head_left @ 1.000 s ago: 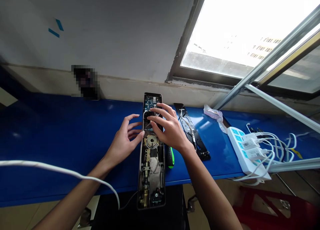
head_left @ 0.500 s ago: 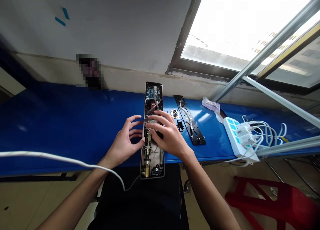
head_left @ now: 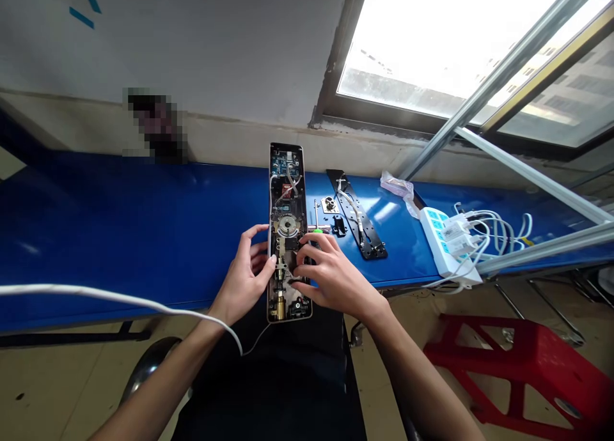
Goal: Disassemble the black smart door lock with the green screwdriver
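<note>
A long narrow device housing [head_left: 288, 204] lies open on the blue table, its near end jutting past the table edge. Inside are a blue circuit board [head_left: 284, 165], a round metal part [head_left: 288, 224] and a brass cylinder [head_left: 281, 308]. My left hand [head_left: 244, 275] holds the housing's left side, thumb on the rim and fingers along the edge. My right hand [head_left: 330, 271] reaches over the right rim with bent, parted fingers at the middle of the housing. Whether its fingertips pinch a small part is too small to tell.
Right of the housing lie a screwdriver [head_left: 317, 220], a square metal plate [head_left: 330, 204], a small black bracket [head_left: 339, 226] and a long black panel [head_left: 357, 214]. Further right are a plastic bag [head_left: 397, 185] and a white power strip [head_left: 448, 246]. A white cable [head_left: 119, 295] crosses my left forearm.
My right hand has moved down and toward the housing's right edge, uncovering the round metal part. My left hand stays at the left side. The camera view has shifted slightly.
</note>
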Available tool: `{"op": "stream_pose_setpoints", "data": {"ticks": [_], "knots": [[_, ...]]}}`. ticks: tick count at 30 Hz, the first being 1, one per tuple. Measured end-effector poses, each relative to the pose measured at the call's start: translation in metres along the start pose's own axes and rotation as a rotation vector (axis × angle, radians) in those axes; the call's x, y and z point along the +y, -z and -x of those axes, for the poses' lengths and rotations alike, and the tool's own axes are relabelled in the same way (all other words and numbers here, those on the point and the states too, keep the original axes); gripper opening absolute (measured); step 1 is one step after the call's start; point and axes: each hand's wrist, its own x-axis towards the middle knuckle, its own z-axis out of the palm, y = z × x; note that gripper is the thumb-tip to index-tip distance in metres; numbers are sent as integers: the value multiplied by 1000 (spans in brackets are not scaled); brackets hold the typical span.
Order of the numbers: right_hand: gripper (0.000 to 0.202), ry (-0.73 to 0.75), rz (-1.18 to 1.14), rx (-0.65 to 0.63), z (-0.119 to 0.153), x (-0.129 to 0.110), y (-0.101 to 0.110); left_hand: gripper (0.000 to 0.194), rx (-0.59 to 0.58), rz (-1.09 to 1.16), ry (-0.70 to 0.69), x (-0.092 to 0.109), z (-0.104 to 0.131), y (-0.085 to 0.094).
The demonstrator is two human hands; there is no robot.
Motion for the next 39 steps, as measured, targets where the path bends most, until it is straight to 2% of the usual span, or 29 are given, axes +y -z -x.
{"op": "stream_pose_setpoints", "data": {"ticks": [8,21,25,27,30,32,36,39], "knots": [[16,114,-6,-120,-8,4,2,53,27,54,-38,-7,-5,-2],[19,82,-21,-155,-10,6,8,47,25,42,0,-6,-7,3],[8,69,-153,-50,-12,11,11,54,18,-15,-24,-3,-14,10],[2,65,-236,70,-17,15,13,54,6,-72,-69,2,-20,15],[7,24,-257,261,-32,29,16,54,-20,-197,-132,15,-34,23],[10,-5,-241,340,-46,41,19,51,-20,-292,-164,26,-46,29],[10,-30,-233,388,-76,70,28,37,55,-459,-302,48,-77,37],[11,-33,-236,392,-96,89,35,24,55,-549,-405,62,-104,39]]}}
